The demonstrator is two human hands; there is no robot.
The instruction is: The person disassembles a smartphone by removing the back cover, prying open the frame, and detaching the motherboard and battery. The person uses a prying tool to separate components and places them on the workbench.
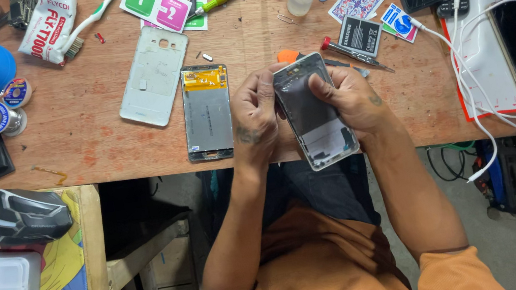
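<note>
Head view: the fingers (321, 86) of the right hand (350, 98) and left hand (254, 110) clench a phone frame (314, 112) from both sides, over the counter (99, 131) front edge. Their grip hides its long sides. Just left lie a screen panel (207, 111) and white back cover (154, 75); the battery (360, 35) sits behind.

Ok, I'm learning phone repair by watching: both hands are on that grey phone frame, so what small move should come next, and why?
Probably press the right hand's thumb further along the edge of the grey rectangular phone frame. The left hand already braces the opposite side, and the frame is held above the wooden bench, with nothing under it.
</note>
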